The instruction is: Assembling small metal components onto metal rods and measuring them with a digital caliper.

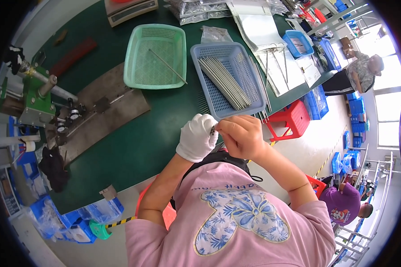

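My left hand (197, 138), in a white glove, is closed in front of my chest at the table's near edge. My bare right hand (243, 135) is closed too, its thumb and fingertips meeting the gloved fingers. A small dark spot shows where they meet, too small to name. Just beyond my hands stands a blue plastic basket (202, 95) with a bundle of thin metal rods (225, 82) lying slantwise in it. Left of it is a light green basket (136, 66) with a single thin rod (167, 66) leaning across its side.
A green machine (40, 104) with a metal plate (124, 113) occupies the table's left. Papers (272, 58), loose rods (267, 71) and a small blue basket (294, 50) lie right. A red stool (296, 120) stands beside the table. Two people (361, 73) are at the right.
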`<state>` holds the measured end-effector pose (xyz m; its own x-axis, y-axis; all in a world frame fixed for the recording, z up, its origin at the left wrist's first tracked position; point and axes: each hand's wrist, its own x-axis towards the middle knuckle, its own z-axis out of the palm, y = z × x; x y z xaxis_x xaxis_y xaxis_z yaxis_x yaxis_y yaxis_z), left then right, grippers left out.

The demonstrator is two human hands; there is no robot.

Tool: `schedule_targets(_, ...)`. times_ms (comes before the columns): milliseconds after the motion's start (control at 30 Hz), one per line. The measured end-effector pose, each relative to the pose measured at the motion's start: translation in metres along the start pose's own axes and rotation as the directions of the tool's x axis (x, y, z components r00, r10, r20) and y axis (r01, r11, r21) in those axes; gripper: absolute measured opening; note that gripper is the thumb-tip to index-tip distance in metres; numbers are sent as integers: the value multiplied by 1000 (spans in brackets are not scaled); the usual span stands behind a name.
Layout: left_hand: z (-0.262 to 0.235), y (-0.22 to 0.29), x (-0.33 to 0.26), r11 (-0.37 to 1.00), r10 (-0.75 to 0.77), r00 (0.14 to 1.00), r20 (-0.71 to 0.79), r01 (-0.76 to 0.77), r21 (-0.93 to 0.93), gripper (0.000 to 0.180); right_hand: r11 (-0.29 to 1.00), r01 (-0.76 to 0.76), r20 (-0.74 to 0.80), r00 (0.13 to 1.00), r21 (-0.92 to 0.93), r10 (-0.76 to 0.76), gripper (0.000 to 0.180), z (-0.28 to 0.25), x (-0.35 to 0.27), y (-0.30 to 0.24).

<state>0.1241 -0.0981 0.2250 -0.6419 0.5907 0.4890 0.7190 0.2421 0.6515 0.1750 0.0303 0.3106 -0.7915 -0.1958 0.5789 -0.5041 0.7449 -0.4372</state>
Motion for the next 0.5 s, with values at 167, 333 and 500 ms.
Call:
schedule_targets(167,0,3,1,999,-13,1000,-18,14,29,11,998,-61,33,998,5,61,14,-2,-1,0)
schedule_targets(333,-1,2,1,1000,14,999,-31,-13,21,12,997,-72,-8,997,7,72,14,-4,-7,-1)
schedule_targets(500,-2,4,1,1000,-2,1000,-17,2,14,14,995,-97,-30,995,16,98,13,2,-9,-1)
